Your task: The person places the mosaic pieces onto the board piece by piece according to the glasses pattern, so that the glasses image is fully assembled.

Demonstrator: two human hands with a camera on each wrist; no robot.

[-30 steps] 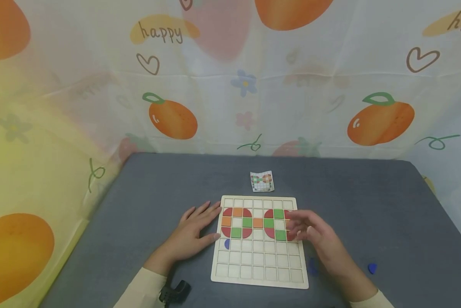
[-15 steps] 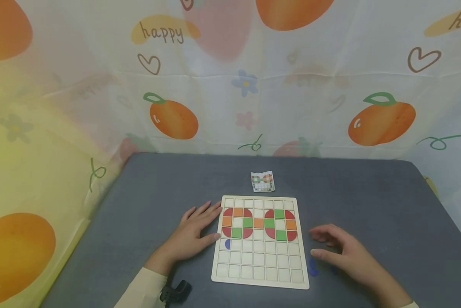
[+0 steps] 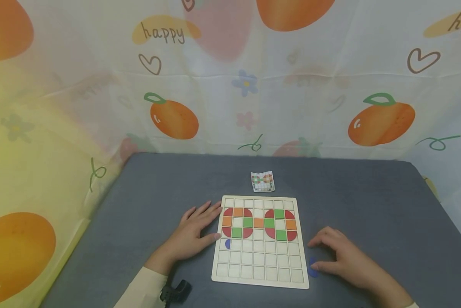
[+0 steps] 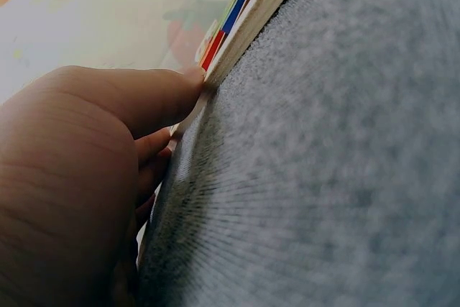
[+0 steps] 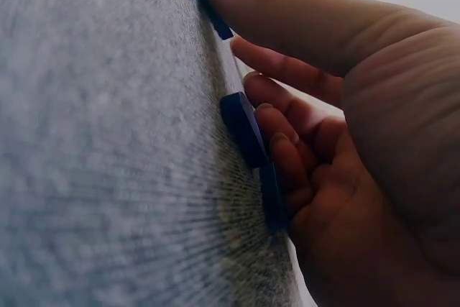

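Observation:
A pale wooden grid board (image 3: 252, 271) lies flat on the table, bearing red, orange and green tiles in two ring shapes. One blue half-round tile (image 3: 227, 244) sits in its left column. My left hand (image 3: 192, 236) lies flat, its fingertips and thumb touching the board's left edge. Right of the board is my right hand (image 3: 346, 259), thumb and index finger spread apart. Its thumb tip touches blue pieces (image 3: 312, 272) on the table. Further blue pieces (image 5: 243, 129) stand out beside the curled fingers (image 5: 277, 106) in the right wrist view; the palm side hides part of them.
A small pattern card (image 3: 263, 182) lies behind the board. The grey table (image 3: 176, 175) ends at a fruit-print curtain (image 3: 292, 98). A black strap with a camera (image 3: 175, 292) is on the left wrist.
My right hand has drawn back from the board's right side to the table beside it, and its thumb has come down at the blue pieces. The left hand stays put.

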